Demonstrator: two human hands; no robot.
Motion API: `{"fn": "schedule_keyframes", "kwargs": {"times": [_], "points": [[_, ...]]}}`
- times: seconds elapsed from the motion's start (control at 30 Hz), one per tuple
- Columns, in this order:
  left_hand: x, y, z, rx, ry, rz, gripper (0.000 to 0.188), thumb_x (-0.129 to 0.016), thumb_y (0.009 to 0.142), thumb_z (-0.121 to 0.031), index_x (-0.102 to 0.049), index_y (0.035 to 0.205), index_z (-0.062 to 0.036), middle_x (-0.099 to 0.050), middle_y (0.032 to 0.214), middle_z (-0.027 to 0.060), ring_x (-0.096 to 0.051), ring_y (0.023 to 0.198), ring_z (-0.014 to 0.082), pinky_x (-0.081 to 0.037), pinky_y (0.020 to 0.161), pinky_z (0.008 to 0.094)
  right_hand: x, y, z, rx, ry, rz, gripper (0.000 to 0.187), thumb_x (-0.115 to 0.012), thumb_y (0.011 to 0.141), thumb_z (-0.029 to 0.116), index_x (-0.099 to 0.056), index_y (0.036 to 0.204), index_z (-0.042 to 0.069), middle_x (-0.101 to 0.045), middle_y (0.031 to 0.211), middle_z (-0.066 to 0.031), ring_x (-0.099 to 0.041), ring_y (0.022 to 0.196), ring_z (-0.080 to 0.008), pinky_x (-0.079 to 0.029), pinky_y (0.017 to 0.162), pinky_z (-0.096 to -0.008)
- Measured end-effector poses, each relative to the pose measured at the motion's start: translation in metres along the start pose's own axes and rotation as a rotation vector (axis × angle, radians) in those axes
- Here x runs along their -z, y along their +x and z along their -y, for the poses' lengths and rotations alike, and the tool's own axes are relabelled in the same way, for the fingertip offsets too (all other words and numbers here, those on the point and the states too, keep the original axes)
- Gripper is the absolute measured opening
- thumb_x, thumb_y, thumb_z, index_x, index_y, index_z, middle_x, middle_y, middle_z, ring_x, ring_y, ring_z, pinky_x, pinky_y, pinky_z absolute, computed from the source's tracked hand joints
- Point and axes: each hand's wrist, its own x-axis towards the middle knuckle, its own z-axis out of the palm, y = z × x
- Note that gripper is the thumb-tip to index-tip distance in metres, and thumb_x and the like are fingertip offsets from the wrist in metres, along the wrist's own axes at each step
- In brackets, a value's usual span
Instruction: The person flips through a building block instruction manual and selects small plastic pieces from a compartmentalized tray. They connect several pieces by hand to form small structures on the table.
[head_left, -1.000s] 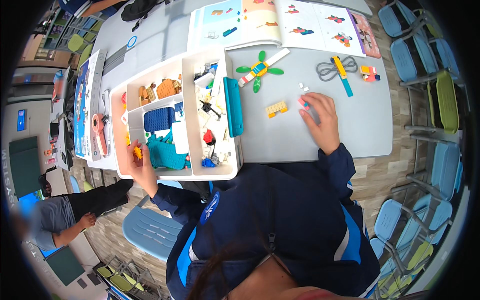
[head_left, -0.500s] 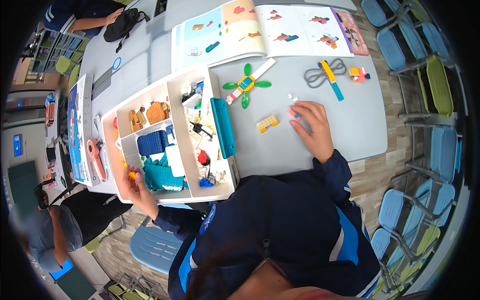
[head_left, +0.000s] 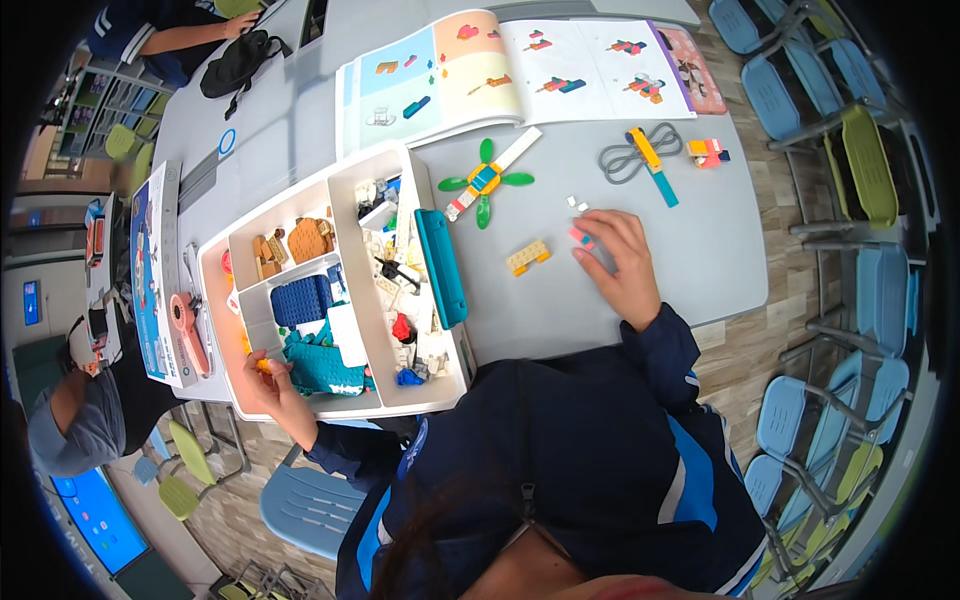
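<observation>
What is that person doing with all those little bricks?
A person sits at a grey table building with toy bricks. Their right hand rests on the table, fingertips on a small pink piece, near a yellow brick. Their left hand reaches into a white sorting tray full of parts, at a small orange piece. An open instruction booklet and a green-winged model lie ahead.

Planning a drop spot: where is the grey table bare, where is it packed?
Bare: the table right of the right hand, below the grey cable; also the strip between the teal lid and the yellow brick. Packed: the white sorting tray, left hand inside.
</observation>
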Motion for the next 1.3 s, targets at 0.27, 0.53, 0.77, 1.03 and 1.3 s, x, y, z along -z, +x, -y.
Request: {"fn": "schedule_keyframes", "kwargs": {"times": [0.27,0.53,0.77,1.03,1.3], "points": [[0.001,-0.001,0.000,-0.022,-0.009,0.009,0.023,-0.052,0.102,-0.019,-0.054,0.118,-0.0024,-0.051,0.091,0.0022,-0.049,0.077,0.0106,-0.042,0.074,0.0255,0.013,0.006,0.010,-0.182,0.418,-0.071,0.041,-0.072,0.086,0.013,-0.061,0.124,0.005,-0.061,0.128,-0.0102,-0.054,0.119,-0.0265,-0.043,0.098,-0.0344],[0.000,0.000,0.003,0.002,-0.017,-0.005,0.026,-0.057,0.100,-0.021,-0.056,0.118,-0.0018,-0.052,0.092,0.0020,-0.049,0.077,0.0104,-0.043,0.072,0.0246,0.025,0.158,-0.033,-0.227,0.012,-0.419,0.082,-0.072,0.087,0.037,-0.029,0.147,0.001,-0.028,0.146,-0.0387,-0.025,0.140,-0.0477,-0.025,0.111,-0.0522],[-0.002,-0.002,-0.001,-0.009,-0.043,-0.030,0.025,-0.060,0.099,-0.020,-0.058,0.116,-0.0018,-0.052,0.090,0.0014,-0.049,0.077,0.0097,-0.043,0.070,0.0241,0.003,0.204,-0.095,-0.615,-0.343,-0.383,0.102,-0.073,0.083,0.034,-0.004,0.154,0.007,0.013,0.145,-0.0510,0.025,0.134,-0.0643,0.004,0.096,-0.0823],[-0.005,-0.005,-0.007,0.035,-0.026,-0.070,0.022,-0.061,0.098,-0.016,-0.059,0.115,-0.0017,-0.051,0.087,0.0003,-0.048,0.075,0.0078,-0.040,0.067,0.0220,0.004,0.200,-0.106,-0.680,-0.390,-0.325,0.106,-0.077,0.079,0.034,-0.005,0.155,0.017,0.014,0.150,-0.0448,0.027,0.137,-0.0595,0.005,0.096,-0.0831],[-0.003,-0.006,-0.006,0.050,-0.005,-0.091,0.022,-0.062,0.097,-0.014,-0.059,0.115,-0.0015,-0.051,0.087,-0.0007,-0.048,0.075,0.0072,-0.039,0.067,0.0213,-0.002,0.199,-0.105,-0.793,-0.446,-0.271,0.107,-0.075,0.083,0.042,0.002,0.155,0.025,0.031,0.149,-0.0371,0.021,0.141,-0.0564,0.001,0.107,-0.0738]]}}
